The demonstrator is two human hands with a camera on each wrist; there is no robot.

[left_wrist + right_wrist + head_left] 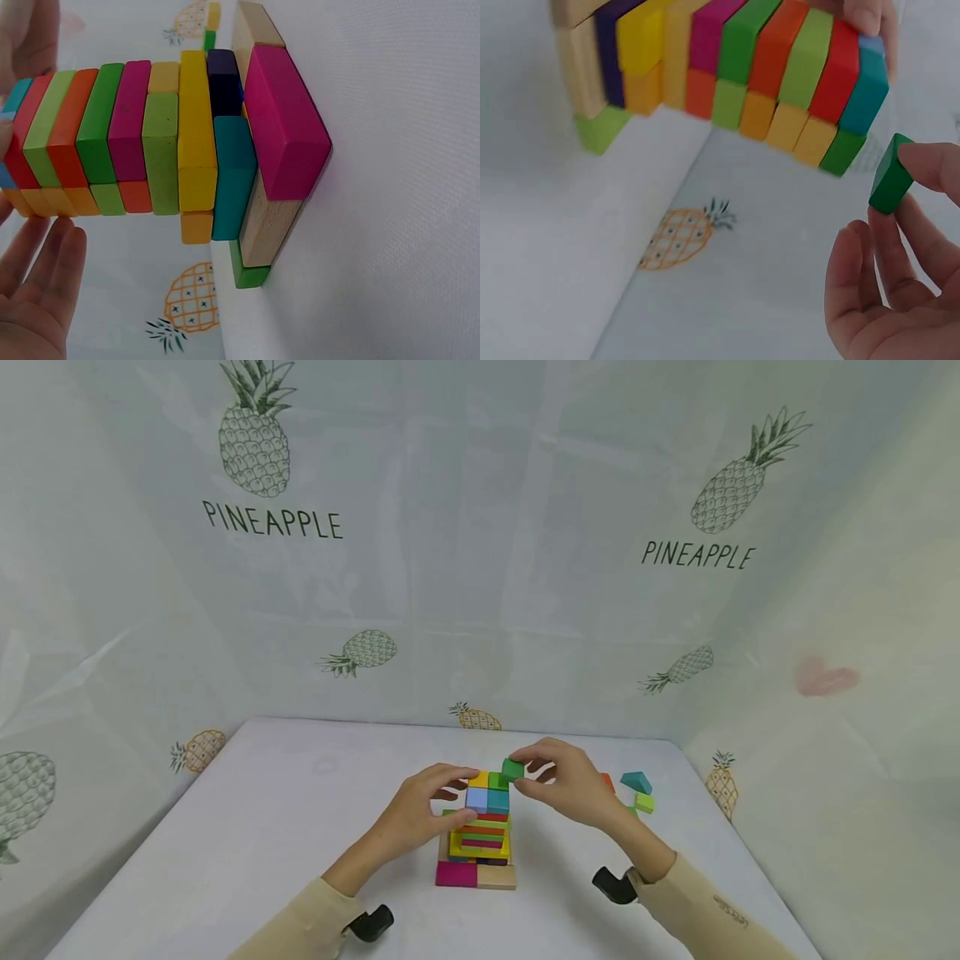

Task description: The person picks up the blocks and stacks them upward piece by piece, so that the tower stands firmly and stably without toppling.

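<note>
A tower of coloured wooden blocks (486,832) stands on the table, with pale blue and teal blocks near its top. My left hand (415,810) is spread beside the upper part, its thumb at the front and its fingertips near the back. In the left wrist view those fingers (56,262) look fairly straight against the orange blocks. My right hand (573,781) pinches a green block (891,174) between thumb and fingers. In the head view that block sits at the tower's top right corner; the right wrist view shows a gap between them.
Loose blocks lie right of the tower, behind my right forearm, among them a teal triangular one (636,782) and a lime one (644,802). The white table (247,852) ends at a pineapple-print curtain (480,568). A black wrist camera (615,886) sits below my right wrist.
</note>
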